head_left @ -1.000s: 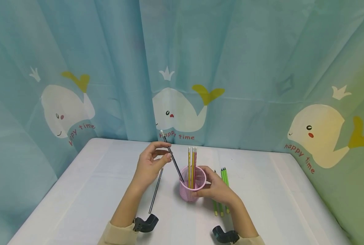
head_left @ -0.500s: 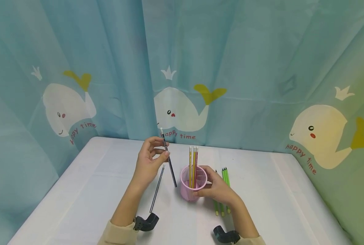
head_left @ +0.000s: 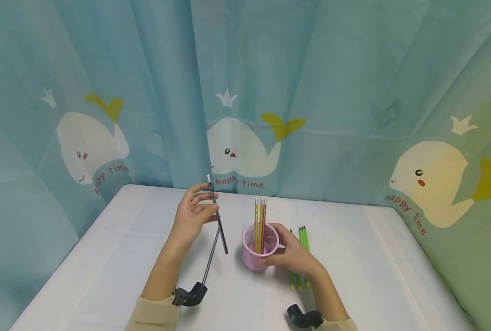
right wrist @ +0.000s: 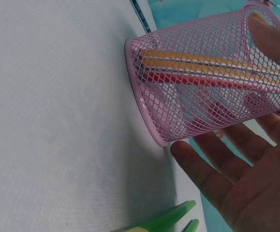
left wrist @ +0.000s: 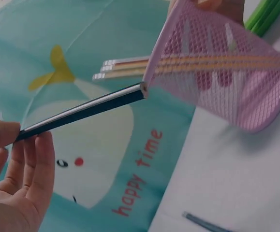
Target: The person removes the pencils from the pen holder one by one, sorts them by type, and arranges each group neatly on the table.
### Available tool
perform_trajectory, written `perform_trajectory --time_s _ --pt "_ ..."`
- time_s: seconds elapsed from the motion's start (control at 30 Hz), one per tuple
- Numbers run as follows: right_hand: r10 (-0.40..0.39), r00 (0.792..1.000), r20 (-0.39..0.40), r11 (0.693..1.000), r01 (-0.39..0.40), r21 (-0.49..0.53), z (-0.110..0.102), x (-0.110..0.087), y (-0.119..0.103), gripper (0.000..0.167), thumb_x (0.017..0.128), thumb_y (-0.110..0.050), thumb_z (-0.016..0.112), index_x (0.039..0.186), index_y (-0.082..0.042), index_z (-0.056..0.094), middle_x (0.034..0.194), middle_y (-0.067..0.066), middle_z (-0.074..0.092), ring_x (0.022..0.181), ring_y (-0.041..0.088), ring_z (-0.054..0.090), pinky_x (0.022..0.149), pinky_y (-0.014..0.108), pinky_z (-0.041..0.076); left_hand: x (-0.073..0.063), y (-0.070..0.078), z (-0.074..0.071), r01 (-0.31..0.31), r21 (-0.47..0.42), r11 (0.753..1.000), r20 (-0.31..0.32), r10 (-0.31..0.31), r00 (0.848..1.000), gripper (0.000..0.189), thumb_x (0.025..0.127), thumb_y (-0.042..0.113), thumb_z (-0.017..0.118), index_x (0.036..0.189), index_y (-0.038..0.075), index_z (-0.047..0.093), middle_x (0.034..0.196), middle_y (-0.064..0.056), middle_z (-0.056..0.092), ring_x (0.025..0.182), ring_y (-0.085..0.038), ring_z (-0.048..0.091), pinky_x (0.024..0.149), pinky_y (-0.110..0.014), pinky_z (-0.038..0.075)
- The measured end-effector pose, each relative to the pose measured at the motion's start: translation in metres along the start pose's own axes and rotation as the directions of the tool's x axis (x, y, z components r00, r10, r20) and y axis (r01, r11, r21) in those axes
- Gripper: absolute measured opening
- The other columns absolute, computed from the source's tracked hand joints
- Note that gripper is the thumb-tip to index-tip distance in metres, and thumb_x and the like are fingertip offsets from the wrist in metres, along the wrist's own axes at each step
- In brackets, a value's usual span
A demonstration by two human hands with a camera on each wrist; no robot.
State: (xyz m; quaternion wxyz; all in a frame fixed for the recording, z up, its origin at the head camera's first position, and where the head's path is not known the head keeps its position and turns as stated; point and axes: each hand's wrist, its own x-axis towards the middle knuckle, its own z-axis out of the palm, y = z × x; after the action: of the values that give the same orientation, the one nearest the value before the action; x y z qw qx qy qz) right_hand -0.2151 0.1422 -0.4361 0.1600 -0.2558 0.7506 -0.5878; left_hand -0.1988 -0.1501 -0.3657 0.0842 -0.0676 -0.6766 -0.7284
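My left hand (head_left: 189,218) pinches a dark pencil (head_left: 222,236) between thumb and fingers, upright with a slight tilt, its white eraser end up. In the head view this pencil stands left of a pink mesh pencil cup (head_left: 252,263); in the left wrist view its lower end (left wrist: 142,91) overlaps the cup's rim. Inside the cup, a few yellow and red pencils (head_left: 256,218) stand with their eraser ends up. My right hand (head_left: 292,255) grips the cup from its right side, thumb in front and fingers behind. Through the mesh, yellow and red pencils (right wrist: 193,63) show in the right wrist view.
Another dark pencil (head_left: 210,262) lies on the white table (head_left: 352,266) by my left wrist. Several green pencils (head_left: 304,236) lie right of the cup, partly under my right forearm. A blue curtain (head_left: 336,92) with whale prints hangs behind the table.
The dark pencil in my left hand has come out from over the cup's rim and moved left, turning more upright. My right hand keeps its hold on the cup.
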Motion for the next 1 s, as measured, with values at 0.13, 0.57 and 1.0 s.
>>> perform_trajectory --time_s 0.13,0.57,1.0 --pt "-0.011 1.0 0.001 1.0 0.011 0.003 0.0 0.001 0.0 0.079 0.073 -0.007 0.086 0.14 -0.014 0.046 0.141 0.01 0.051 0.128 0.033 0.052 0.099 0.042 0.054 0.004 -0.005 -0.01 0.048 0.053 0.997 -0.012 -0.048 0.999 0.054 0.096 -0.001 0.062 0.144 0.014 0.041 0.128 -0.016 0.058 0.092 -0.016 0.066 0.077 -0.031 0.061" --pt "-0.011 1.0 0.001 1.0 0.011 0.026 0.0 0.0 -0.001 0.079 0.073 -0.006 0.086 0.14 -0.013 0.046 0.141 0.012 0.051 0.127 0.035 0.053 0.099 0.044 0.054 0.007 -0.023 -0.037 0.153 0.173 0.973 0.041 -0.162 0.986 0.051 0.098 0.004 0.059 0.145 0.009 0.041 0.129 -0.019 0.059 0.092 -0.014 0.066 0.078 -0.03 0.06" --pt "-0.008 1.0 -0.008 1.0 0.008 0.003 0.0 0.0 0.0 0.079 0.073 -0.009 0.087 0.14 -0.013 0.046 0.14 0.011 0.052 0.129 0.034 0.052 0.102 0.045 0.052 0.008 -0.035 -0.044 0.239 0.268 0.933 0.055 -0.262 0.963 0.048 0.097 0.002 0.059 0.143 0.004 0.044 0.13 -0.028 0.057 0.102 -0.029 0.065 0.078 -0.035 0.06"
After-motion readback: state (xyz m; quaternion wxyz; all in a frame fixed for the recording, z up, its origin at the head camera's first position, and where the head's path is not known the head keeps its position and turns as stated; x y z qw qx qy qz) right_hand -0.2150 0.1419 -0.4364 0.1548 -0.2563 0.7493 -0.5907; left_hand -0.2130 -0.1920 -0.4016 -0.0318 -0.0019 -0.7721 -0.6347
